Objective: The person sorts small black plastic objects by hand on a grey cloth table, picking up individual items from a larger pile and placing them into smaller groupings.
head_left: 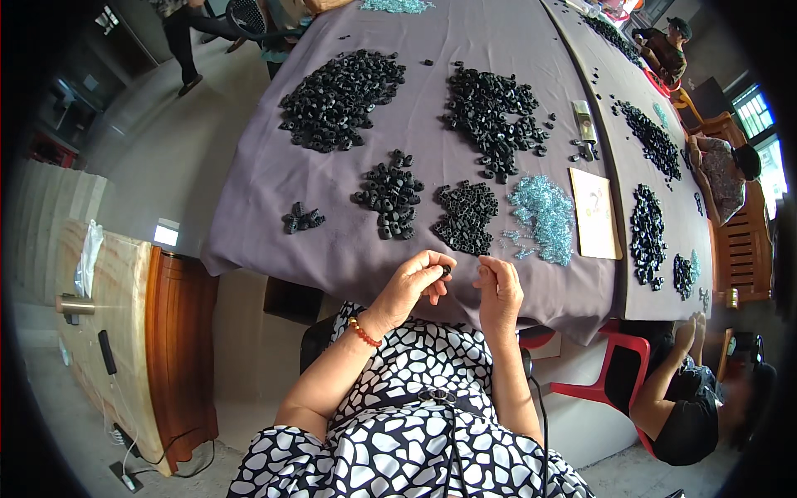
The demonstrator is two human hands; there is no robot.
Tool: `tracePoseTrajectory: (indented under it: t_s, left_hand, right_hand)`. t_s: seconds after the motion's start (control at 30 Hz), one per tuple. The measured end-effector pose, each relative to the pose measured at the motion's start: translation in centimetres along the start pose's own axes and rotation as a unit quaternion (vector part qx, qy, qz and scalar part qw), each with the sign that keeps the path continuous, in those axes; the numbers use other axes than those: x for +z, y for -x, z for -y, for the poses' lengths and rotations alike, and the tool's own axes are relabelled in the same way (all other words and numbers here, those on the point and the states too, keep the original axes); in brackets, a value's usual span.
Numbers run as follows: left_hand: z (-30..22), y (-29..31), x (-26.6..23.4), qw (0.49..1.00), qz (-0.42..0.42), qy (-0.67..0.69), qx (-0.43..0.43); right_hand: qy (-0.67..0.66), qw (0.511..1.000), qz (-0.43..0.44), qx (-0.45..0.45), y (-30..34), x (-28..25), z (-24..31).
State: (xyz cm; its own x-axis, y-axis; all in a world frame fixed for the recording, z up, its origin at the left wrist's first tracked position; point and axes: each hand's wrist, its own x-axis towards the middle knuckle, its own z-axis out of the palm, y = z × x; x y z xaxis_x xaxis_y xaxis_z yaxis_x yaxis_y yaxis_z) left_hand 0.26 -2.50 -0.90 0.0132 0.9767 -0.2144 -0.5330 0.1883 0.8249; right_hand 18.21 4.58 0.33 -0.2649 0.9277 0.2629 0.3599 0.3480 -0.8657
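My left hand [407, 290] pinches a small black plastic piece [446, 270] between thumb and fingers, just over the table's near edge. Beside it, my right hand [500, 292] is closed in a pinch; whatever is between its fingertips is too small to make out. The two hands are a short way apart. Just beyond them lie a pile of small black ring-like parts [467, 217] and a heap of clear bluish small parts [544, 217]. Farther left is a pile of chunkier black pieces [388, 197], with a little cluster of black pieces [302, 217] near the table's left side.
Two large heaps of black parts [342, 100] [496, 116] cover the far table [415, 108]. A flat cream board [594, 213] and a small packet [585, 124] lie at right. People sit along the right side, near a red chair [610, 373]. A wooden cabinet [170, 349] stands left.
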Motion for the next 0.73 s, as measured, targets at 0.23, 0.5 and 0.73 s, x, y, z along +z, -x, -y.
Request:
tracePoseTrajectory:
  t_s: [0.23, 0.5, 0.73]
  left_hand:
    - [0.0, 0.1, 0.3, 1.0, 0.0, -0.02, 0.013]
    - [0.6, 0.0, -0.1, 1.0, 0.011, -0.003, 0.013]
    - [1.0, -0.2, -0.4, 0.999, 0.022, -0.034, 0.007]
  right_hand:
    - [0.011, 0.999, 0.021, -0.024, 0.3, -0.1, 0.1]
    - [-0.04, 0.997, 0.049, -0.045, 0.5, 0.3, 0.9]
    - [-0.016, 0.995, 0.08, -0.05, 0.8, 0.5, 1.3]
